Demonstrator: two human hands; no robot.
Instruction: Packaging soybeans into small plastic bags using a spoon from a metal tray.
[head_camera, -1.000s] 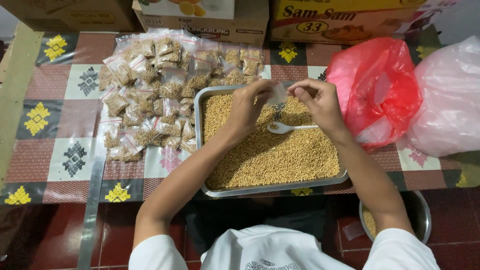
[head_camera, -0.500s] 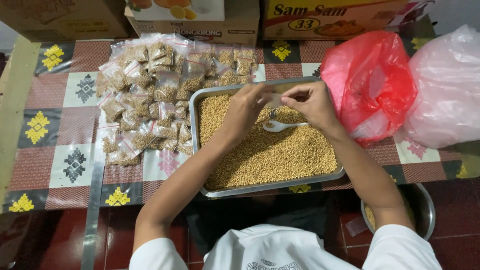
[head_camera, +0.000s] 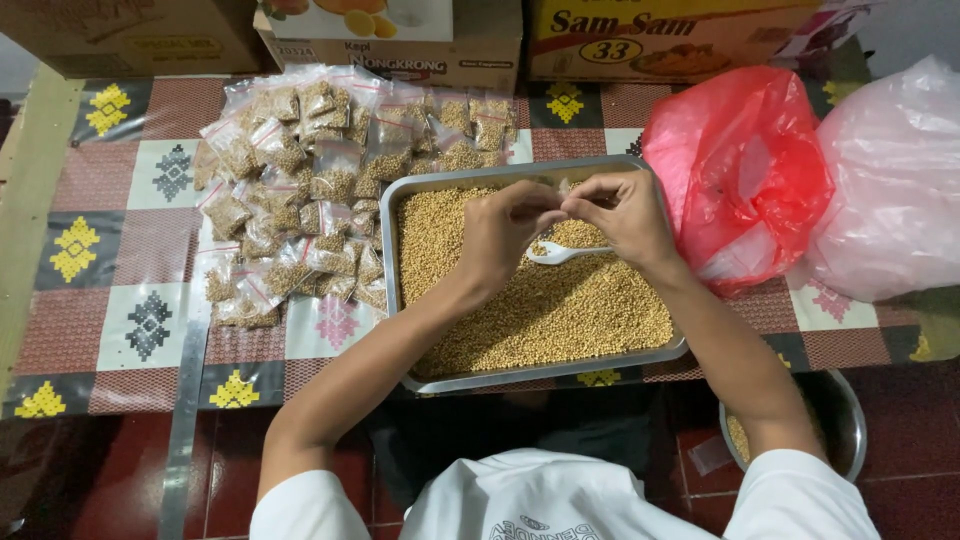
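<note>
Near the person's lap, a metal bowl (head_camera: 845, 425) sits low beside the table. Above it, the left hand (head_camera: 505, 232) and right hand (head_camera: 625, 212) pinch a small clear bag (head_camera: 568, 188) together over the tray (head_camera: 420, 375) of grain, a white spoon (head_camera: 560, 253) lying below them. Farther off lie filled packets (head_camera: 300, 180), a red bag (head_camera: 740, 170) and boxes (head_camera: 400, 40).

Evenly and softly lit, seemingly from overhead, with no hard shadows. Only faint shade under the hands (head_camera: 565, 225) onto the grain in the metal tray (head_camera: 395, 250). Mild glare on the clear packets (head_camera: 300, 170) near the table's far left part and on the red bag (head_camera: 740, 170) and pink bag (head_camera: 890, 180) at its right edge. Sharp at centre; slightly soft and bent toward the frame corners. Dim and murky below the table's near edge, over the red floor (head_camera: 120, 470).
</note>
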